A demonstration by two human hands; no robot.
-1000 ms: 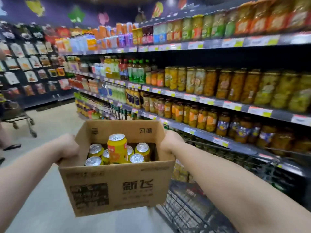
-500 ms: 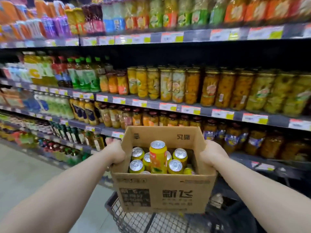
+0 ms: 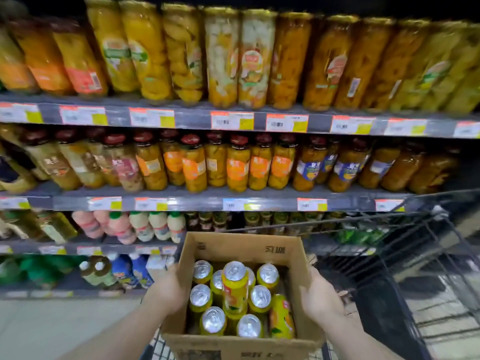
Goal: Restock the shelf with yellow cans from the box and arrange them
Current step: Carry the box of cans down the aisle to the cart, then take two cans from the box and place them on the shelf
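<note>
Open cardboard box sat at 6 o'clock in the view, held over the wire cart, whose black rim ran from 3 o'clock down past the box's right side. Left hand pressed flat against the box's left wall, fingers wrapped round toward the underside and hidden, so I could not tell how far they curled. Right hand lay on the right wall, thumb along the top edge, fingers together and reaching down the outside; their tips were out of sight. Box flaps stood up at 12 o'clock of the box, close to the lower shelf edge. Yellow cans filled the box: nine silver tops counted, one can standing higher than the rest at the middle, one more leaning on its side against the right wall at 4 o'clock of the box. Little free room between cans. Bare floor lay open at 8 o'clock. Shelves ran across the whole view in four tiers. Top tier held tall jars of fruit, packed edge to edge, about fourteen across. Second tier held shorter dark-capped jars, also tight, too blurred for a sure count. Third tier at 9 o'clock held three white bottles with green caps beside pink ones.
</note>
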